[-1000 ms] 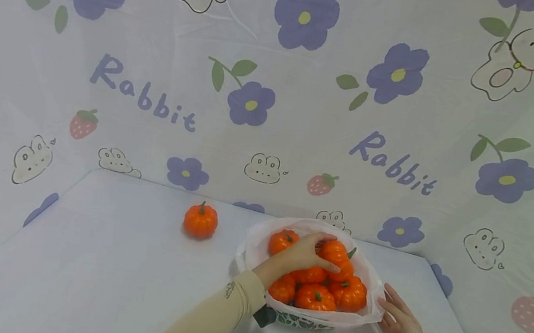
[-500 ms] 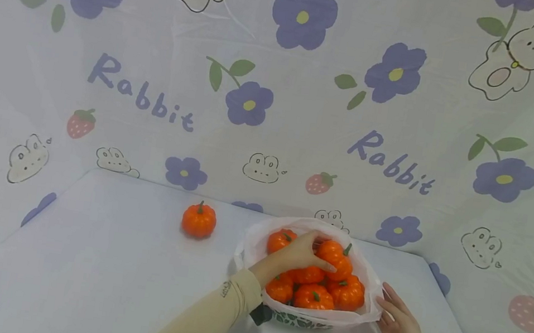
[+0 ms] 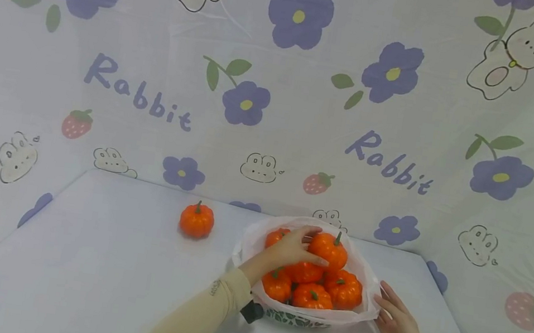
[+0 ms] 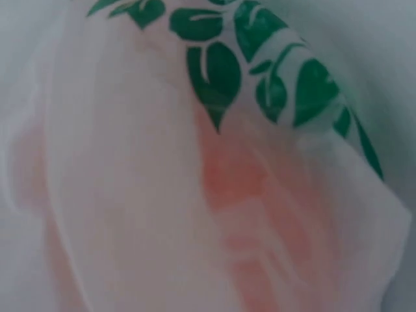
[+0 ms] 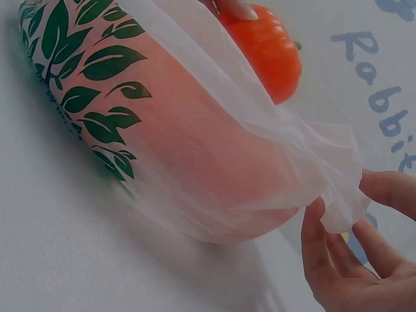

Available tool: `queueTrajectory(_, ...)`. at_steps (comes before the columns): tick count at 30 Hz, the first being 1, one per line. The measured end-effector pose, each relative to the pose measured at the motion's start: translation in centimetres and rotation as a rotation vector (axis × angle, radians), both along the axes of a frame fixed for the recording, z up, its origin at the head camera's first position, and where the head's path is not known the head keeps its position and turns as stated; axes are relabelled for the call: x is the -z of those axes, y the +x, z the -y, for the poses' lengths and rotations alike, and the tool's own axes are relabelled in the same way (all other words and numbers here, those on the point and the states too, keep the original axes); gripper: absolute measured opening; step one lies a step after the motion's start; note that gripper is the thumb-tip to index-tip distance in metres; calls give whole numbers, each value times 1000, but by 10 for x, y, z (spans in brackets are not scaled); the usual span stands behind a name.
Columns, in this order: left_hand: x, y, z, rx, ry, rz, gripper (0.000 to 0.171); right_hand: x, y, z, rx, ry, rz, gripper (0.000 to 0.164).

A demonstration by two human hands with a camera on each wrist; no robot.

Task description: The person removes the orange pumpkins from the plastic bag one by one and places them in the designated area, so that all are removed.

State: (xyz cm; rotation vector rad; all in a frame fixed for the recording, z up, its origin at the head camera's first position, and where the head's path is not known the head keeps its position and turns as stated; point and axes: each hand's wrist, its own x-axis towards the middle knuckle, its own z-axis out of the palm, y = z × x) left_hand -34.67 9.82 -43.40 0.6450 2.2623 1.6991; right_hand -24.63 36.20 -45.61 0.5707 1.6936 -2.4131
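A white translucent plastic bag (image 3: 299,309) with a green leaf print stands wide open on the table, holding several orange toy pumpkins (image 3: 313,296). My left hand (image 3: 293,247) reaches over its rim and grips one pumpkin (image 3: 329,250) on top of the others, its green stem pointing up. In the right wrist view that pumpkin (image 5: 270,55) rises above the bag's edge. At the bag's right side my right hand (image 3: 400,322) pinches the plastic rim; the right wrist view shows the crumpled edge (image 5: 341,175) between thumb and fingers. Only plastic and blurred orange show in the left wrist view.
One more orange pumpkin (image 3: 197,221) sits alone on the white tabletop (image 3: 98,257), left of the bag. A printed cloth (image 3: 303,81) hangs behind and at both sides. A dark block (image 3: 252,312) is at my left wrist.
The gripped pumpkin has risen a little and shifted left, and its stem has turned from pointing right to upright. My right hand keeps its place at the bag's rim.
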Motion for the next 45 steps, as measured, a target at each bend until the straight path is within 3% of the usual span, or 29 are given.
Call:
queueTrajectory(7, -4, 1, 16, -26, 6, 2, 72, 1, 3, -1, -5, 4, -8, 44)
queueTrajectory(13, -8, -2, 31, -22, 69, 106, 76, 0, 5, 1, 4, 4, 8, 56)
queueTrajectory(20, -10, -11, 51, -31, 72, 24, 75, -1, 5, 2, 5, 9, 11, 70)
queueTrajectory(28, -15, -17, 74, -31, 113, 5, 79, 2, 7, 1, -14, 7, -23, 43)
queueTrajectory(45, -22, -19, 122, -186, 91, -52, 79, 1, 7, 0, -1, -10, -20, 41)
